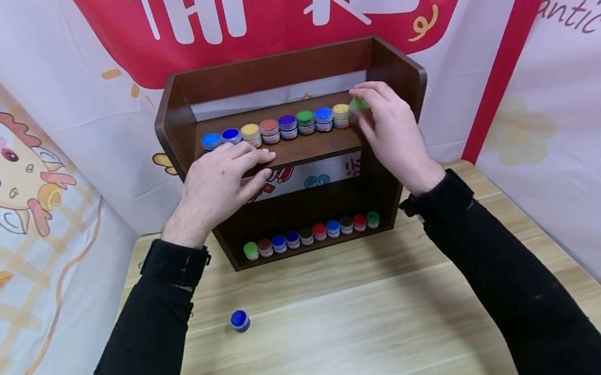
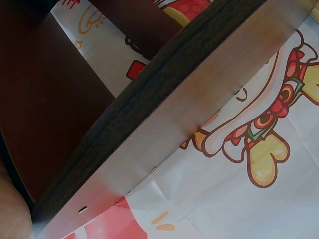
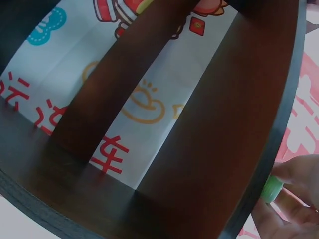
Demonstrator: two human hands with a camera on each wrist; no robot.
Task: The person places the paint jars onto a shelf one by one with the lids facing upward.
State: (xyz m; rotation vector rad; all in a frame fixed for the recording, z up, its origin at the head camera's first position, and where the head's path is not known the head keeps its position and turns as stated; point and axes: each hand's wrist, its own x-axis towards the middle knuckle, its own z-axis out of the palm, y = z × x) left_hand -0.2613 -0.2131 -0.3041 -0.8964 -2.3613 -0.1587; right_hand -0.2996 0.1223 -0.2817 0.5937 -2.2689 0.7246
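Observation:
My right hand pinches a small paint jar with a light green lid at the right end of the upper shelf board. In the right wrist view that green lid shows between the fingers and thumb. Left of it stands a row of similar jars, the nearest with a yellow lid. My left hand rests at the front edge of the same board, fingers laid over it and thumb lower. It partly covers the jars with blue lids at the row's left end.
The dark brown two-tier shelf rack stands on a light wooden table. Several jars, one with a red lid, line its lower tier. A lone blue jar sits on the table at front left. Printed cloth hangs behind.

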